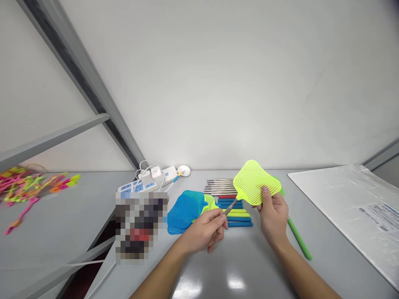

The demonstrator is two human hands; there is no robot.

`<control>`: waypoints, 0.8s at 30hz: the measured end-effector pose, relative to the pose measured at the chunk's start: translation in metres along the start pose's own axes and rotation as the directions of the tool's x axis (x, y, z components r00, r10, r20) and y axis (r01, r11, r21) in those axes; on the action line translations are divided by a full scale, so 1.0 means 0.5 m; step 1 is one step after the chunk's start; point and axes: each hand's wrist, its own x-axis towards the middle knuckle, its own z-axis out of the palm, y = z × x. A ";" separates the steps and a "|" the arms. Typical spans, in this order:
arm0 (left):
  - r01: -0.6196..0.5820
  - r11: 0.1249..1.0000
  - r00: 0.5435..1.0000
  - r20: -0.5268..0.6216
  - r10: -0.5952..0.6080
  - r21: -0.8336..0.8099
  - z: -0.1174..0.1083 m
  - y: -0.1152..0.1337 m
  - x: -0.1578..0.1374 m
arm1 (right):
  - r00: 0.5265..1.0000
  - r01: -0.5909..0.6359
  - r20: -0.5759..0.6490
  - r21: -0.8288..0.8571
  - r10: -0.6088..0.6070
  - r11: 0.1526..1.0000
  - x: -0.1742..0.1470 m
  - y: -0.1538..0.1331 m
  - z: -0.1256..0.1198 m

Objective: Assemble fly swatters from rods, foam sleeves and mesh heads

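A yellow-green fly swatter head [252,182] is held up over the table between my two hands. My right hand [273,214] pinches its right edge, thumb in front. My left hand [208,228] is closed around the metal rod [230,207] that meets the head's neck. Behind my left hand lie blue fly swatter heads [185,211] and part of a yellow one [210,202]. Blue, yellow and red handles [238,219] lie side by side past it, with several bare metal rods [218,187] behind them. A green handle [299,238] lies to the right of my right hand.
A white power strip [137,187] with plugs and cables sits at the back left, near a round white device [183,170]. A blurred patch covers something at left. A white wrapped panel [349,199] lies at right. Colourful pieces [31,187] lie on the far-left table.
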 end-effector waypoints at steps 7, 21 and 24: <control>0.048 0.996 0.997 0.064 -0.043 -0.072 0.004 0.002 -0.003 | 0.998 -0.057 0.028 0.025 0.057 0.998 0.016 0.000 -0.010; 0.112 0.946 0.989 0.131 -0.075 -0.306 0.028 -0.002 -0.004 | 0.915 -0.174 0.354 -0.085 0.193 0.981 -0.010 0.021 0.010; 0.142 0.934 0.982 0.166 -0.091 -0.328 0.026 -0.004 -0.004 | 0.908 -0.174 0.368 -0.101 0.199 0.980 -0.007 0.023 0.006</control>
